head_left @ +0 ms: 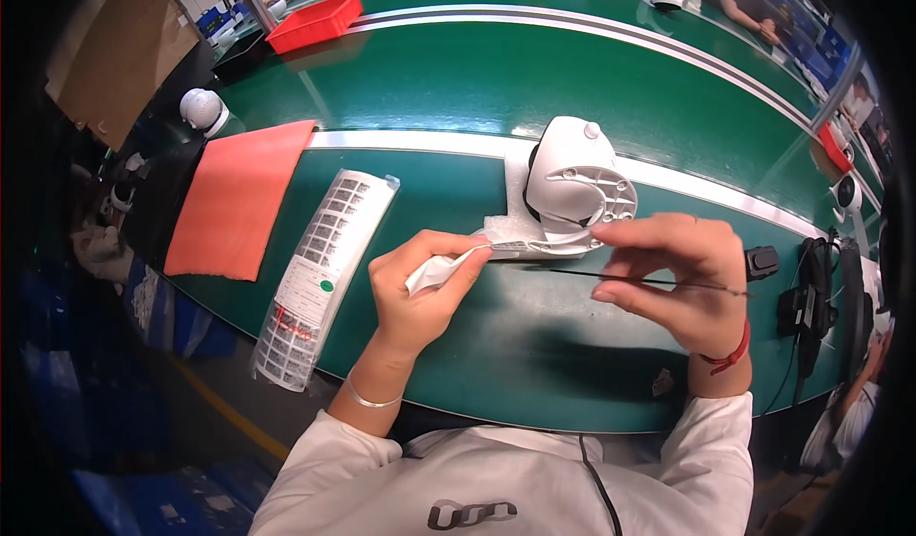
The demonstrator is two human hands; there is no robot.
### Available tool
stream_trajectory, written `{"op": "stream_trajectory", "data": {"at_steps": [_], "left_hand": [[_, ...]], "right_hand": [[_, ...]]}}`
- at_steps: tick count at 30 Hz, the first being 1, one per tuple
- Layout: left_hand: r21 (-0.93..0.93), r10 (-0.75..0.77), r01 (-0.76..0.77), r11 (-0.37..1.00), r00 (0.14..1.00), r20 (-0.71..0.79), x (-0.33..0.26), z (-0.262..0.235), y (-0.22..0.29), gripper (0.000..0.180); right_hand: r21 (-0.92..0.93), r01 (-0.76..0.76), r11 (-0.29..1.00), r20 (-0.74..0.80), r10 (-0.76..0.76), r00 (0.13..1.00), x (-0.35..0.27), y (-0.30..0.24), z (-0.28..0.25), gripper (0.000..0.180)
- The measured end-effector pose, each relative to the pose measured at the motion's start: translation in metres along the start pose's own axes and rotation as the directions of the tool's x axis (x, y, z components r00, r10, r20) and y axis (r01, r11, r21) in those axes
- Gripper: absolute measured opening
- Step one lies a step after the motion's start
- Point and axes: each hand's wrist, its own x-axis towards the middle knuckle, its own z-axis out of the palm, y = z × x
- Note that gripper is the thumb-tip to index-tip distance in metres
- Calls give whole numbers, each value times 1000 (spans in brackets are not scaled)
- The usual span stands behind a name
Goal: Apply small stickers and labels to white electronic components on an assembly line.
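Observation:
A white dome-shaped plastic device (575, 185) lies tipped over on a white foam pad (504, 229), its round base plate facing me. My left hand (422, 290) grips a small white paper strip (441, 269) whose tip points at the device's lower edge. My right hand (674, 280) hovers just right of the device, fingers pinched on a thin black rod or wire (630, 279) that runs level under the palm. Both hands are above the green bench (496, 345).
A long clear sheet of printed labels (320, 269) lies left of my hands, with an orange mat (240, 197) beyond it. A red bin (315, 21) and another white dome device (202, 109) stand far left. Black cables and a small black block (760, 262) sit at right. Other people work across the belt.

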Motion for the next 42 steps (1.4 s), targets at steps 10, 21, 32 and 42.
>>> {"op": "stream_trajectory", "data": {"at_steps": [10,21,32,42], "left_hand": [[-46,56,-55,997,998,3,-1,2,-2,15],[-55,297,-292,955,944,146,6,1,-4,20],[-148,253,-218,965,926,280,6,-5,-2,27],[16,210,-219,976,953,219,13,-4,-2,17]], "right_hand": [[-216,380,899,116,-363,924,8,14,16,30],[-21,60,998,100,-57,993,10,17,2,15],[-43,50,998,49,-48,998,12,18,-7,13],[-577,531,621,217,-510,832,-25,3,-6,17]]}}
